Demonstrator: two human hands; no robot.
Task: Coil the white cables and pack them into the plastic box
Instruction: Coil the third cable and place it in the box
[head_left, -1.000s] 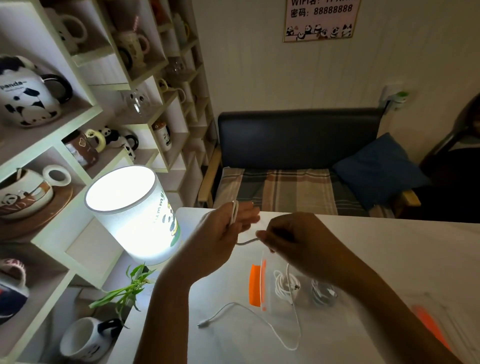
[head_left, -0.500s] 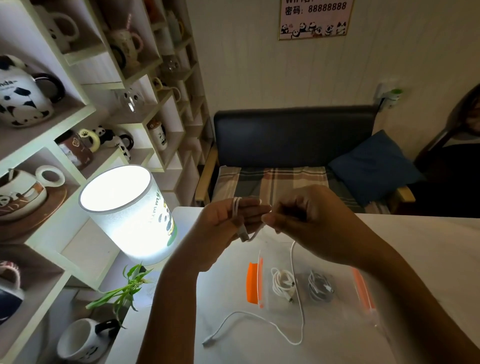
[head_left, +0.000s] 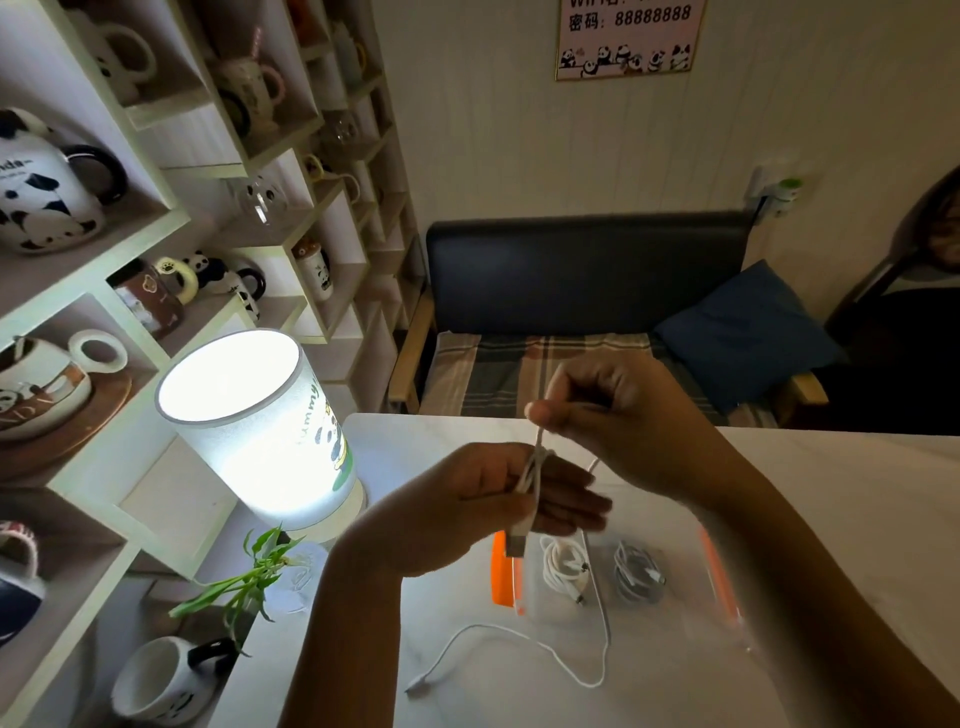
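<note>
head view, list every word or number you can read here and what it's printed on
"密码: 88888888" on the panda poster on the wall; the line above is cut off by the frame edge.
"nda" on the black and white panda teapot on the shelf; the start of the word is out of view.
"mmy" running sideways on the lit lamp shade; partly readable only.
Letters on the cup on the wooden saucer: too blurred to read.

Thin white cable (head_left: 535, 483) wound in loops around left hand's (head_left: 488, 499) fingers, USB plug hanging just below. Loose tail trailing from right hand (head_left: 618, 415) down onto tabletop, curving leftward. Clear plastic box (head_left: 613, 582) with orange latches beneath both hands, holding two coiled white cables (head_left: 563, 566).
</note>
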